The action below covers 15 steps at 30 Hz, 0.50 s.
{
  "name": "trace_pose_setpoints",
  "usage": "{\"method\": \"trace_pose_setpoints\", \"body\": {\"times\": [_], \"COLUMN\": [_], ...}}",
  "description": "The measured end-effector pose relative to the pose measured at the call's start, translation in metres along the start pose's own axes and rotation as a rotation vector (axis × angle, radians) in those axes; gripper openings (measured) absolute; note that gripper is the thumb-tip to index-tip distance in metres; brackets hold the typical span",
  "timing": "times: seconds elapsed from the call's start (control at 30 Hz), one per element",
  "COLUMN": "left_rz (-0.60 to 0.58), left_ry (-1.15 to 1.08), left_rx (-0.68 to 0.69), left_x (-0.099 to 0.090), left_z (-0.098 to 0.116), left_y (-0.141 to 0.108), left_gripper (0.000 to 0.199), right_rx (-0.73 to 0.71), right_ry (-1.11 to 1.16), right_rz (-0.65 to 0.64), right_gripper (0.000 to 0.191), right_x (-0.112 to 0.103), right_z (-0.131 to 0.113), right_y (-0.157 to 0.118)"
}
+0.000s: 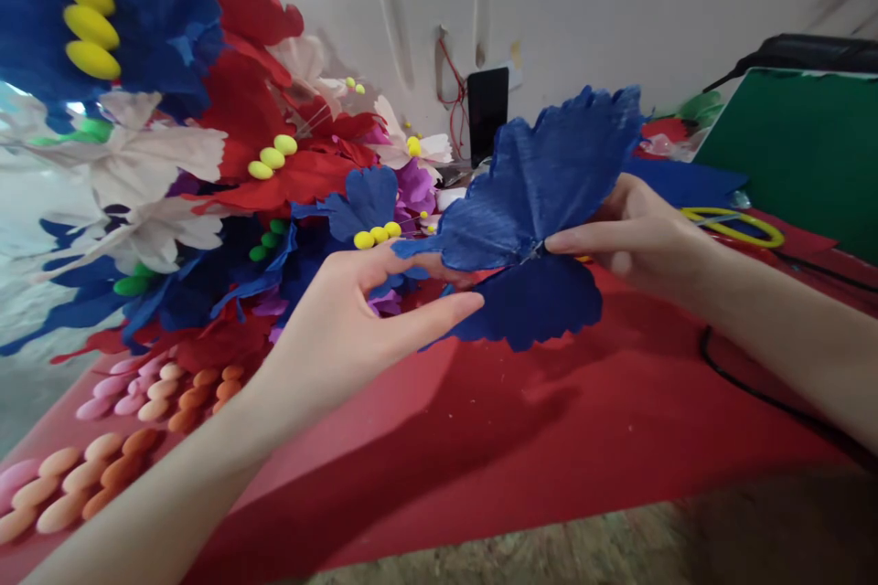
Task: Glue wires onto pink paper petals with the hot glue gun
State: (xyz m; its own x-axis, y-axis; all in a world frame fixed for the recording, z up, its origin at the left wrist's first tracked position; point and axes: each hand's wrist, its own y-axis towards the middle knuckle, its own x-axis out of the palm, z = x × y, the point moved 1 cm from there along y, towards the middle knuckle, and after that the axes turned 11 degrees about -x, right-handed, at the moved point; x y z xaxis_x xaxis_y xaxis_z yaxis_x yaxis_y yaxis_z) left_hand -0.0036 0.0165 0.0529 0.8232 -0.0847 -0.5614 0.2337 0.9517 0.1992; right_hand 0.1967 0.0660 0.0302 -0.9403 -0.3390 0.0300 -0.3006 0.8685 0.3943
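A blue fabric butterfly (549,174) with scalloped wing edges is held up over the red tabletop. My left hand (374,311) grips its left side, thumb on the lower wing and fingers partly hidden behind the wing. The thumb and fingers of my right hand (627,228) pinch it close to its gathered middle, where the wings meet. No egg-shaped body pieces show on this butterfly's visible side.
Finished butterflies in red (274,160), white and blue, with yellow or green bodies, crowd the left. Rows of orange and pink oval pieces (86,475) lie front left. A black phone (487,114) leans at the wall. Yellow-handled scissors (737,224) and a green board (796,146) are right.
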Motion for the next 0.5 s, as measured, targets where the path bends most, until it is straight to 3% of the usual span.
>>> {"method": "trace_pose_setpoints", "body": {"times": [0.2, 0.5], "left_rz": [0.164, 0.075], "left_ry": [0.016, -0.068], "left_rx": [0.017, -0.024], "left_x": [0.000, -0.005], "left_z": [-0.001, -0.002], "left_y": [-0.002, -0.003], "left_gripper": [0.009, 0.014], "right_rx": [-0.045, -0.034], "right_ry": [-0.075, -0.132], "right_rz": [0.043, 0.162], "right_gripper": [0.016, 0.033], "right_x": [-0.001, -0.018], "right_z": [-0.002, -0.001], "right_y": [-0.001, 0.005]}}
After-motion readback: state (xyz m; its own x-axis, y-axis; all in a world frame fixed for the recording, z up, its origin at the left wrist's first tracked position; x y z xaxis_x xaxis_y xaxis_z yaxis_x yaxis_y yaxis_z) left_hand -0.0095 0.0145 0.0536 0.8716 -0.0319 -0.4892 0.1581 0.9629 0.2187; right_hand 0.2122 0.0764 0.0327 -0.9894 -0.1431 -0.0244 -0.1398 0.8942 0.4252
